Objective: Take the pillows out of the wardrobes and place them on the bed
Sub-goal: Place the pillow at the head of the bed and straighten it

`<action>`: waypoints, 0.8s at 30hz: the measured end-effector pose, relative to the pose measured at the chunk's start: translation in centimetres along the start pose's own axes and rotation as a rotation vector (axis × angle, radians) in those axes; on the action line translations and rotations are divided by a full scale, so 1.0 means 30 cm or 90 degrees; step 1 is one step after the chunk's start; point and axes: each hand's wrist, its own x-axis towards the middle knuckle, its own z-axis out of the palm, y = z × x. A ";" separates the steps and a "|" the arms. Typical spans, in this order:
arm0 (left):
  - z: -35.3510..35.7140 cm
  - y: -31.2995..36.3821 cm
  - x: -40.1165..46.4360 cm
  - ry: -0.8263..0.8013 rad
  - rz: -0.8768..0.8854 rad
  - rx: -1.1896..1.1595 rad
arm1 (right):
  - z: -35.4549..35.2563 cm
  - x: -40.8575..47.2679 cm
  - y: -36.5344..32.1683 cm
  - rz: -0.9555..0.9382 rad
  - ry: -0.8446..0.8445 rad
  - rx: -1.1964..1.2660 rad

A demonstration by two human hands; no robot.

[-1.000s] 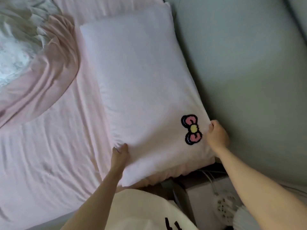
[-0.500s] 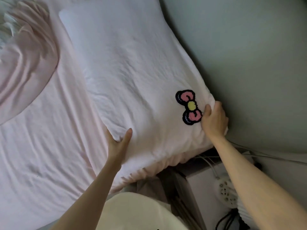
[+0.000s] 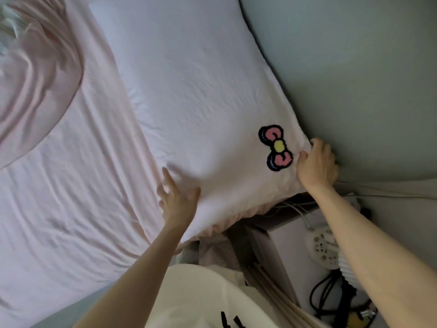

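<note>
A pale pink pillow (image 3: 189,91) with a pink and yellow bow patch (image 3: 276,147) lies flat at the head of the bed (image 3: 59,221), against the grey wall. My right hand (image 3: 316,166) grips the pillow's near right corner, fingers curled into the fabric. My left hand (image 3: 176,200) rests at the pillow's near left edge with fingers spread, the thumb on top of the fabric. No wardrobe is in view.
A bunched pink blanket (image 3: 30,86) lies at the upper left of the bed. Beside the bed at lower right stands a white bedside unit (image 3: 283,252) with a power strip (image 3: 324,249) and cables (image 3: 331,292). The grey wall (image 3: 354,79) runs along the pillow's right side.
The pillow has settled flat against the wall. My left hand has loosened from gripping the edge to a spread-finger touch. My right hand stays on the corner.
</note>
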 end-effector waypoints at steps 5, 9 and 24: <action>0.089 0.091 0.008 0.058 0.264 0.276 | 0.037 -0.046 -0.083 -0.292 -0.140 -0.010; 0.196 -0.023 -0.015 -0.018 0.188 0.347 | 0.171 -0.147 0.000 -0.227 -0.310 0.011; -0.393 -0.151 -0.235 0.051 0.081 0.257 | -0.143 -0.524 -0.520 -0.452 -0.456 0.040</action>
